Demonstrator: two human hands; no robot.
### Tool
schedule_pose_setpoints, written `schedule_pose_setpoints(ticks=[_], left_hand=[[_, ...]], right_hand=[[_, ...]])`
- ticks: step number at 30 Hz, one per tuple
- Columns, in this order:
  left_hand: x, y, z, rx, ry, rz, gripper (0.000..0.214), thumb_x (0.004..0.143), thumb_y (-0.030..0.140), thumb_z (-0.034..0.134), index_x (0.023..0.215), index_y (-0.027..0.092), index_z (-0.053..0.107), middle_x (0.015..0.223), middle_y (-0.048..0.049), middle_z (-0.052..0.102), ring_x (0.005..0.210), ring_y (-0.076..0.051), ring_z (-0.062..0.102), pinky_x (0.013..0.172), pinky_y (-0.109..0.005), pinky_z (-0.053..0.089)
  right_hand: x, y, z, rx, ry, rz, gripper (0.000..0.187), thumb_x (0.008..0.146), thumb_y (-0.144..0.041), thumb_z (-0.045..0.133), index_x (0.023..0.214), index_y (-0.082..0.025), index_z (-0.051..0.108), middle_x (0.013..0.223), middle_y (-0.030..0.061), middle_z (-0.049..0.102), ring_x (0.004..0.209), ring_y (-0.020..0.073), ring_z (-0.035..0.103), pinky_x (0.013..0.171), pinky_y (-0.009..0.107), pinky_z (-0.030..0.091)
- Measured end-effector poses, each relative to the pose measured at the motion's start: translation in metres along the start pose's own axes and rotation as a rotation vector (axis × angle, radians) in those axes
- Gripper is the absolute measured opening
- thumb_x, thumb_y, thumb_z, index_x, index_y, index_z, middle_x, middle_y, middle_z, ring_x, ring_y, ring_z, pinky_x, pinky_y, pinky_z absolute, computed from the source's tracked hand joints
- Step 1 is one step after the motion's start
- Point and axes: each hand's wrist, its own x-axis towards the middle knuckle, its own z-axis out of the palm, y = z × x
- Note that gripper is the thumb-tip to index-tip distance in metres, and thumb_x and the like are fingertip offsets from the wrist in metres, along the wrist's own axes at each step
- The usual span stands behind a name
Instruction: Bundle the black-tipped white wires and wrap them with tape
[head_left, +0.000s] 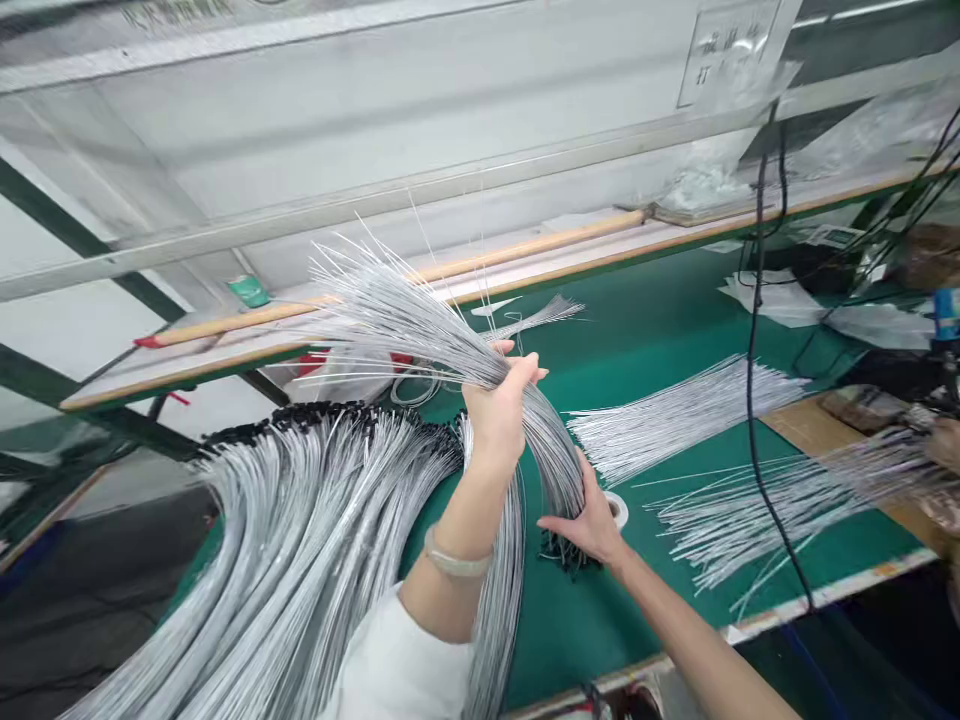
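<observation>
**WIRE BUNDLE: HELD AT TWO POINTS, LOWER ENDS ON BENCH**

The left hand [501,405] closes its fingers [525,367] fully round the wire bundle [420,310] at mid-length. The free tips fan out above and to the left of them. The right hand [592,522] wraps the lower part of the bundle. The black ends [562,550] directly below its fingers touch the green bench [660,320].

Judged progress: laid-out batches [675,415] lie right of the right fingers, apart from them. A far larger heap [300,530] hangs left of the left fingers, so most of the stock appears unhandled.
</observation>
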Motion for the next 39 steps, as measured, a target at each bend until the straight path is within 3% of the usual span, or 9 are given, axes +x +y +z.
schedule_pose_setpoints(ticks=[4, 11, 16, 21, 24, 27, 31, 34, 39], left_hand=[[0.001, 0.001, 0.0, -0.006, -0.076, 0.013, 0.029, 0.064, 0.019, 0.069, 0.089, 0.02, 0.053, 0.058, 0.0065, 0.057, 0.06, -0.014, 0.062, 0.072, -0.034, 0.048], [-0.003, 0.002, -0.003, 0.087, -0.192, 0.035, 0.038, 0.065, 0.021, 0.07, 0.098, 0.023, 0.051, 0.067, 0.0056, 0.059, 0.064, -0.013, 0.06, 0.068, -0.03, 0.047], [-0.003, -0.005, 0.001, 0.227, -0.061, 0.178, 0.032, 0.067, 0.014, 0.065, 0.095, 0.022, 0.051, 0.057, 0.0091, 0.055, 0.053, -0.009, 0.055, 0.065, -0.026, 0.045], [-0.008, -0.008, 0.008, 0.23, 0.062, 0.203, 0.024, 0.07, 0.013, 0.06, 0.089, 0.022, 0.05, 0.053, 0.0101, 0.053, 0.049, -0.009, 0.056, 0.061, -0.024, 0.046], [-0.013, -0.006, 0.009, 0.224, 0.072, 0.175, 0.024, 0.069, 0.014, 0.061, 0.089, 0.022, 0.051, 0.057, 0.009, 0.055, 0.052, -0.009, 0.058, 0.061, -0.024, 0.047], [-0.019, -0.003, 0.009, 0.218, 0.031, 0.137, 0.027, 0.068, 0.015, 0.063, 0.091, 0.022, 0.051, 0.062, 0.0078, 0.057, 0.058, -0.011, 0.061, 0.063, -0.026, 0.048], [-0.024, -0.001, 0.007, 0.211, -0.01, 0.121, 0.027, 0.068, 0.016, 0.064, 0.091, 0.022, 0.052, 0.06, 0.0081, 0.056, 0.06, -0.012, 0.062, 0.068, -0.029, 0.05], [-0.027, 0.0, 0.007, 0.21, -0.005, 0.11, 0.028, 0.067, 0.016, 0.065, 0.091, 0.022, 0.052, 0.061, 0.0077, 0.057, 0.06, -0.013, 0.062, 0.069, -0.03, 0.05], [-0.029, 0.001, 0.005, 0.213, 0.009, 0.089, 0.034, 0.068, 0.018, 0.065, 0.098, 0.023, 0.048, 0.063, 0.0074, 0.057, 0.06, -0.013, 0.063, 0.07, -0.031, 0.05]], right_hand=[[0.01, 0.001, 0.004, 0.003, 0.035, -0.011, 0.109, 0.057, -0.048, 0.074, 0.14, -0.021, 0.01, 0.143, 0.0149, 0.029, 0.13, 0.0324, 0.029, 0.103, 0.049, 0.029], [0.019, -0.009, -0.005, 0.011, 0.049, -0.026, 0.115, 0.054, -0.049, 0.076, 0.141, -0.02, 0.005, 0.142, 0.0168, 0.029, 0.129, 0.0341, 0.029, 0.1, 0.05, 0.031], [0.024, -0.012, -0.008, -0.051, -0.04, -0.055, 0.096, 0.053, -0.049, 0.076, 0.133, -0.023, 0.029, 0.128, 0.0131, 0.048, 0.118, 0.0359, 0.044, 0.095, 0.052, 0.036], [0.021, -0.013, 0.001, 0.117, 0.015, -0.047, 0.095, 0.054, -0.042, 0.077, 0.133, -0.019, 0.028, 0.126, 0.0143, 0.049, 0.114, 0.0324, 0.048, 0.091, 0.045, 0.042], [0.019, -0.013, 0.005, 0.196, -0.034, -0.014, 0.07, 0.064, -0.034, 0.071, 0.124, -0.018, 0.039, 0.106, 0.0103, 0.062, 0.093, 0.0271, 0.061, 0.077, 0.039, 0.049], [0.02, -0.012, 0.004, 0.24, -0.035, 0.021, 0.038, 0.073, -0.025, 0.059, 0.109, -0.019, 0.05, 0.084, 0.0042, 0.067, 0.073, 0.0212, 0.063, 0.066, 0.033, 0.05], [0.023, -0.01, -0.002, 0.198, -0.015, 0.012, 0.039, 0.071, -0.025, 0.06, 0.109, -0.019, 0.053, 0.099, 0.0067, 0.065, 0.089, 0.0239, 0.06, 0.074, 0.035, 0.049], [0.025, -0.009, -0.007, 0.259, -0.08, -0.02, 0.038, 0.07, -0.026, 0.062, 0.106, -0.019, 0.055, 0.103, 0.0074, 0.064, 0.094, 0.0245, 0.059, 0.08, 0.037, 0.047], [0.022, -0.01, -0.007, 0.322, -0.148, 0.055, 0.011, 0.069, -0.026, 0.062, 0.077, -0.02, 0.056, 0.071, 0.0006, 0.062, 0.064, 0.0176, 0.059, 0.06, 0.03, 0.048]])
